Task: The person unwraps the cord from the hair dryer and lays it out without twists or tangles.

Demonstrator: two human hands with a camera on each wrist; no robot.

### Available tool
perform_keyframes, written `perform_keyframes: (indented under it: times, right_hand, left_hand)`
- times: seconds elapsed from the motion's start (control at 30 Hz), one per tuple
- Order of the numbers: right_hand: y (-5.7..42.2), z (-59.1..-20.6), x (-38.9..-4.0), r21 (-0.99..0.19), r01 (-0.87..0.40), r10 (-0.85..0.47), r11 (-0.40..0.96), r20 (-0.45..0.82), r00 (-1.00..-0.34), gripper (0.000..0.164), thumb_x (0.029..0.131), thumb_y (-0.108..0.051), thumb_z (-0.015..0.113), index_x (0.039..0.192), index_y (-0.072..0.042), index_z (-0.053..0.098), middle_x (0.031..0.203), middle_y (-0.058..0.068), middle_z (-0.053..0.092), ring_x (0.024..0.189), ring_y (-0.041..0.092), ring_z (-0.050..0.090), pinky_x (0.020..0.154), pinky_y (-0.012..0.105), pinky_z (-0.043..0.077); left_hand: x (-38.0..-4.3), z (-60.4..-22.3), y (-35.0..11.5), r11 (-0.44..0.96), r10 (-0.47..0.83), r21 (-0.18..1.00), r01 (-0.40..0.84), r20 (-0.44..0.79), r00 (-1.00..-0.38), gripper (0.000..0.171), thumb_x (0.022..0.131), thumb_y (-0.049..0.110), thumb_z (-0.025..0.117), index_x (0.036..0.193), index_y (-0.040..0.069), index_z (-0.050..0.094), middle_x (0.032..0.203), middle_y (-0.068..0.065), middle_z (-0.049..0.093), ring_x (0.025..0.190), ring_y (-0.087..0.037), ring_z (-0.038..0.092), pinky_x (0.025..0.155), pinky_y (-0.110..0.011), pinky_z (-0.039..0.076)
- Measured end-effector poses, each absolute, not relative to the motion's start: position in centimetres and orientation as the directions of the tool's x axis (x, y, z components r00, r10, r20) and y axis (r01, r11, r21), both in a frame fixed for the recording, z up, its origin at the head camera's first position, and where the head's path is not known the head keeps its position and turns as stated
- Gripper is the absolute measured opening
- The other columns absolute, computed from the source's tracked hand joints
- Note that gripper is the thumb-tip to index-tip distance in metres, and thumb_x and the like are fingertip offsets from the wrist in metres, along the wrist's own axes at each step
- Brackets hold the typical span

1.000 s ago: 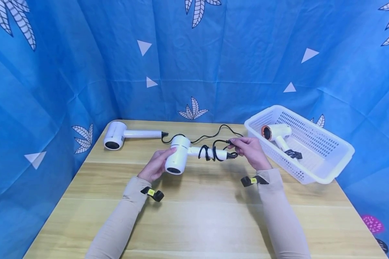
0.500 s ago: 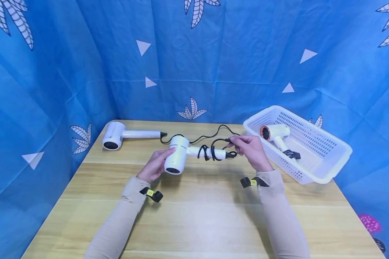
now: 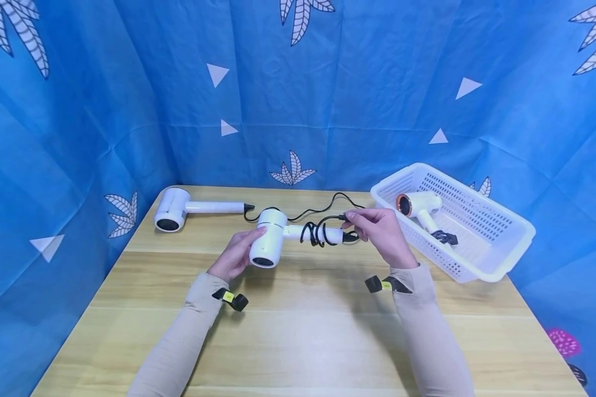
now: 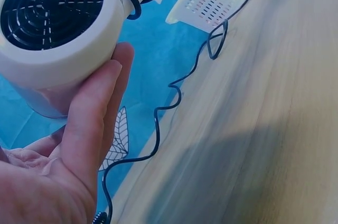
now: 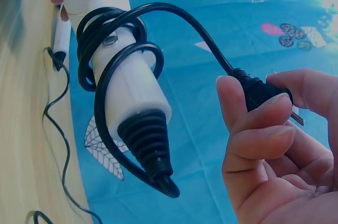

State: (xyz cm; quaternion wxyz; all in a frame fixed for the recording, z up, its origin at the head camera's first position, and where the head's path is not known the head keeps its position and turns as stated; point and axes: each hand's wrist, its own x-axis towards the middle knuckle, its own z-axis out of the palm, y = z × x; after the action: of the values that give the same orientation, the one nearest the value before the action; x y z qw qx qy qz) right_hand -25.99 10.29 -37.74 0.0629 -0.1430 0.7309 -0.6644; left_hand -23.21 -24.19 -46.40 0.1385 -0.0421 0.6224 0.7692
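A white hair dryer (image 3: 270, 245) is held above the middle of the table, its handle pointing right. My left hand (image 3: 234, 256) grips it round the barrel; the left wrist view shows the fingers (image 4: 87, 118) under the barrel near the black grille (image 4: 52, 10). A black cord (image 5: 108, 94) is coiled in several loops about the handle (image 5: 132, 84). My right hand (image 3: 381, 234) pinches the plug (image 5: 264, 91) at the cord's end between thumb and fingers, to the right of the handle; metal prongs stick out past the fingers in the right wrist view.
A second white hair dryer (image 3: 174, 210) lies at the table's back left, its black cord (image 3: 323, 210) trailing right along the back. At the right stands a white perforated basket (image 3: 511, 259) holding a white hair dryer (image 3: 425, 201) with a copper-coloured rim. A blue curtain (image 3: 377, 99) surrounds the table (image 3: 298, 342).
My right hand has shifted slightly left with the plug, and the cord loops on the handle sit closer together. My left hand still grips the barrel.
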Motion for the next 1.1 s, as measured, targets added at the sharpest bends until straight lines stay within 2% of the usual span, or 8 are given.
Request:
perform_keyframes:
  times: [0.17, 0.4, 0.6, 0.83, 1.1]
  right_hand:
    - [10.3, -37.3, -25.6, -0.987, -0.123, -0.304, 0.103, 0.086, -0.949, 0.031, 0.101, -0.017, 0.068, 0.119, 0.009, 0.070, 0.079, -0.006, 0.078, 0.056, 0.006, 0.049, 0.057, 0.020, 0.040]
    - [10.3, -37.1, -25.1, -0.978, -0.147, -0.344, 0.148, 0.088, -0.935, 0.029, 0.100, -0.016, 0.069, 0.118, 0.006, 0.072, 0.085, 0.002, 0.081, 0.055, 0.006, 0.052, 0.056, 0.021, 0.043]
    - [10.1, -37.1, -24.8, -0.964, -0.179, -0.384, 0.198, 0.092, -0.919, 0.026, 0.100, -0.016, 0.069, 0.118, 0.002, 0.075, 0.089, 0.004, 0.081, 0.057, 0.007, 0.054, 0.058, 0.022, 0.046]
    - [10.0, -37.0, -24.6, -0.957, -0.161, -0.434, 0.241, 0.042, -0.900, 0.023, 0.099, -0.017, 0.070, 0.115, -0.001, 0.077, 0.091, 0.004, 0.081, 0.059, 0.007, 0.058, 0.057, 0.023, 0.050]
    - [9.9, -37.1, -24.5, -0.941, -0.151, -0.508, 0.302, -0.025, -0.861, 0.023, 0.098, -0.019, 0.072, 0.115, -0.005, 0.077, 0.098, 0.017, 0.079, 0.062, 0.011, 0.061, 0.060, 0.025, 0.055]
  left_hand:
    - [-23.2, -46.3, -24.2, -0.195, 0.157, 0.943, -0.269, -0.241, -0.958, 0.062, 0.106, 0.037, 0.056, 0.144, -0.011, 0.044, 0.099, 0.002, 0.073, 0.088, -0.013, 0.075, 0.075, -0.030, 0.065]
    - [-23.2, -46.1, -24.4, -0.209, 0.127, 0.938, -0.278, -0.256, -0.958, 0.061, 0.105, 0.036, 0.057, 0.143, -0.010, 0.046, 0.098, 0.001, 0.073, 0.085, -0.012, 0.075, 0.073, -0.028, 0.065]
    - [-23.2, -46.0, -24.6, -0.207, 0.114, 0.941, -0.268, -0.249, -0.962, 0.064, 0.105, 0.036, 0.057, 0.144, -0.012, 0.042, 0.098, 0.001, 0.072, 0.085, -0.012, 0.075, 0.073, -0.029, 0.065]
    - [-23.1, -45.8, -24.7, -0.206, 0.088, 0.936, -0.285, -0.273, -0.958, 0.062, 0.105, 0.038, 0.057, 0.145, -0.008, 0.044, 0.100, 0.001, 0.072, 0.085, -0.012, 0.075, 0.071, -0.026, 0.064]
    - [-23.0, -45.5, -25.0, -0.201, 0.074, 0.935, -0.291, -0.282, -0.957, 0.067, 0.104, 0.042, 0.059, 0.147, -0.007, 0.043, 0.100, 0.002, 0.072, 0.085, -0.012, 0.075, 0.070, -0.025, 0.063]
